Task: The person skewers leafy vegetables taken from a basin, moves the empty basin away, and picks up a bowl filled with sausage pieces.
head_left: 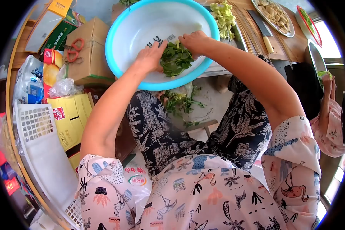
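A bunch of leafy greens [177,60] is in the white basin [132,34] with the turquoise rim, between my two hands. My left hand [151,58] lies against the left side of the bunch, fingers stretched out and apart. At the upper right of the greens, my right hand [194,42] has its fingers curled in on the stems; part of its grip is hidden. Below the basin, loose stems and leaves [182,101] hang and lie near the floor between my knees.
Behind the basin are pale leafy vegetables [223,17], a cleaver [265,32] and a plate of cut food [274,15]. Left stand a cardboard box [89,51] with red scissors [76,50] and a white plastic basket [46,153]. Another person's hand [327,84] holds greens at right.
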